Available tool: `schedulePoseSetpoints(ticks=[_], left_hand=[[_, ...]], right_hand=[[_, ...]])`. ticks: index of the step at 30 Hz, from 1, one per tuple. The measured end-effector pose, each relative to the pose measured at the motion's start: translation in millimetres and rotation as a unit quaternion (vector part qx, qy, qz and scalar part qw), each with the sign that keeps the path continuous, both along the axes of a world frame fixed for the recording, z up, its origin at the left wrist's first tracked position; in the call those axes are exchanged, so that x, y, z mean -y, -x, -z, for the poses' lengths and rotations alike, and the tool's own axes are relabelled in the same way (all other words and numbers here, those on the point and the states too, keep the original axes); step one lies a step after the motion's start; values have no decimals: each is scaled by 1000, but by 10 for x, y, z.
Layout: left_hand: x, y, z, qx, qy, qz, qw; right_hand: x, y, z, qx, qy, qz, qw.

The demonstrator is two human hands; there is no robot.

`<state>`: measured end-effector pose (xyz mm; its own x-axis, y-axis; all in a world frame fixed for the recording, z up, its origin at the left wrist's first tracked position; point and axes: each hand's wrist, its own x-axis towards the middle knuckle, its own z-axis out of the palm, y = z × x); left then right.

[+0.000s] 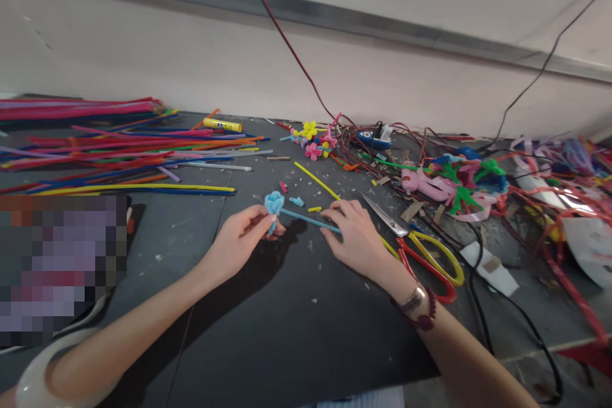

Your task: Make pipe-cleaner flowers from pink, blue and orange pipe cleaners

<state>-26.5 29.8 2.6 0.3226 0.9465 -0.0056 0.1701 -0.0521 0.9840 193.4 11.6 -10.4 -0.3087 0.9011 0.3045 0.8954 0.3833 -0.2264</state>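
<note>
A light-blue pipe-cleaner flower is pinched between the thumb and fingers of my left hand, above the dark table. From the flower a straight blue pipe cleaner runs right to my right hand, whose thumb and fingers close around its far end. Short cut pieces lie just beyond: a light-blue piece, a yellow piece and a pink piece. A long yellow pipe cleaner passes beneath my right hand. Scissors with red and yellow handles lie open beside my right wrist.
Bundles of coloured pipe cleaners lie at the left, with a glue stick behind them. Small finished flowers sit at the back. Tangled cables, a pink glue gun and a paper scrap crowd the right.
</note>
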Motion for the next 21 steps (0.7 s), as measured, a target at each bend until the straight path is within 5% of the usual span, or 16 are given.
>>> schedulePoseSetpoints(ticks=[5,16,21], left_hand=[[45,-5,4,10,14,14,1000],[67,-24,8,-23,-19,2,1000],[152,-78,21,-64,-50,23,996]], right_hand=[[-77,246,141,-42,16,-29,999],[64,307,60,-268,57,-58,960],[174,410,12,-292,63,-95,950]])
